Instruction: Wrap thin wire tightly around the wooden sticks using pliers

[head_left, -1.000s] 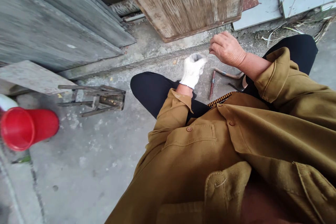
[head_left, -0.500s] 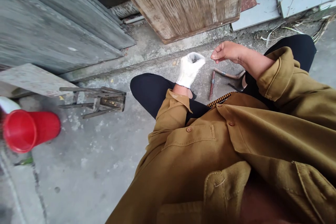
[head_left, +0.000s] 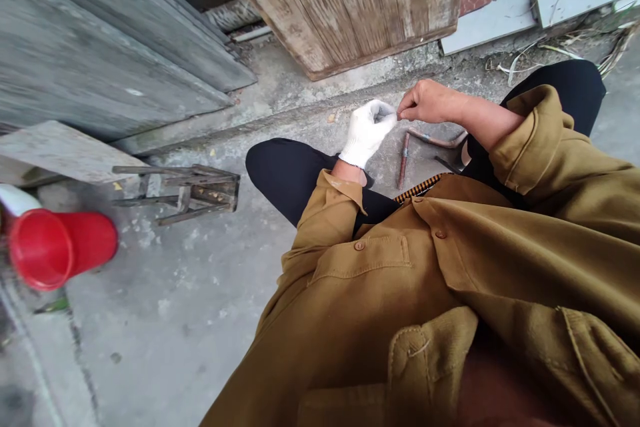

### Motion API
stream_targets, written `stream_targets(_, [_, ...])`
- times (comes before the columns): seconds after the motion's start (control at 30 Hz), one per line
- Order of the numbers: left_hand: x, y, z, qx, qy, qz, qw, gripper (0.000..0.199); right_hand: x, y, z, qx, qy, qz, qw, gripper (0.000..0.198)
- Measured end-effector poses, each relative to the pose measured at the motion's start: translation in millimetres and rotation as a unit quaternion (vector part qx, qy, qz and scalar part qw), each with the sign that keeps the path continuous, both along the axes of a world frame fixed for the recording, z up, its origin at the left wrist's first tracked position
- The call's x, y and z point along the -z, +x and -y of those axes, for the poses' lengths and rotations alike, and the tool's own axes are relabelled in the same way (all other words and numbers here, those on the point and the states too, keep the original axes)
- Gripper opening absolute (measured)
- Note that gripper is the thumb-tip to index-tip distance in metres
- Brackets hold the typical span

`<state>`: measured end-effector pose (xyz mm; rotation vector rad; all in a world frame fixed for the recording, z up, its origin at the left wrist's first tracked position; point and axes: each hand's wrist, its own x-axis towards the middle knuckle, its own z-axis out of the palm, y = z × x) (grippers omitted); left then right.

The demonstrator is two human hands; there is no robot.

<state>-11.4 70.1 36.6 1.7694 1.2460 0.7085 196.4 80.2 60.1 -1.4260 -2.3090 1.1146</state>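
My left hand (head_left: 369, 132) wears a white knitted glove and is curled closed over my lap. What it holds, if anything, is too small to make out. Close against its fingertips, my bare right hand (head_left: 426, 103) pinches thumb and fingers together; anything between them is hidden. Below the hands, a bent rusty metal bar (head_left: 404, 159) with an angled handle lies at floor level between my knees.
A weathered wooden panel (head_left: 360, 7) leans ahead, with stacked white tiles (head_left: 495, 17) at its right. To the left are a small wooden stool (head_left: 210, 188) on its side, a red bucket (head_left: 93, 243) and grey boards (head_left: 125, 60). Dry stalks lie at right.
My right hand has moved slightly left and turned downward, while the gloved left hand has shifted a little right. Their fingertips now nearly meet or touch.
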Motion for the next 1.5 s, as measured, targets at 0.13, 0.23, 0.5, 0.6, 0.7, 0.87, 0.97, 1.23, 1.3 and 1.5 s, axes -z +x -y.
stream_targets(0.13, [2.4,-4.3,0.3,0.037,0.027,0.01,0.999,0.007,-2.6,1.4,-2.0,0.066,-0.14,-0.052,0.987,0.035])
stream_targets(0.23, [3.2,-10.9,-1.3,0.052,0.021,0.039,0.998,0.011,-7.9,3.1,-2.3,0.091,-0.191,-0.065,0.975,0.04])
stream_targets(0.5, [-8.4,-22.8,-0.9,0.048,-0.207,0.169,0.962,0.023,-6.8,8.7,0.1,0.088,-0.209,-0.105,0.968,0.045])
stream_targets(0.6, [-7.6,-15.4,2.6,0.03,-0.305,0.191,0.933,0.034,-7.0,8.7,-0.1,0.057,-0.216,-0.103,0.969,0.039])
stream_targets(0.7, [-5.9,-9.2,6.8,0.045,-0.4,0.194,0.895,0.036,-8.3,8.7,-1.4,0.018,-0.199,-0.079,0.977,0.032])
stream_targets(0.87, [-5.2,-8.9,10.7,0.08,-0.477,0.251,0.839,0.027,-12.6,10.8,-1.5,-0.013,-0.145,-0.041,0.989,0.026])
stream_targets(0.97, [-3.5,-10.2,11.0,0.085,-0.496,0.273,0.82,0.03,-16.0,12.2,-0.5,-0.037,-0.138,-0.043,0.989,0.025])
stream_targets(1.23, [3.2,-12.1,11.4,0.14,-0.476,0.254,0.83,0.027,-17.4,11.0,1.6,-0.048,-0.141,-0.057,0.987,0.016])
stream_targets(1.3, [1.0,-9.5,12.9,0.128,-0.454,0.227,0.852,0.025,-15.5,10.7,1.5,-0.056,-0.134,-0.048,0.988,0.017])
stream_targets(1.5, [-2.7,-3.9,16.3,0.068,-0.111,0.033,0.991,0.011,-11.9,1.2,6.7,0.069,-0.245,-0.042,0.966,0.033])
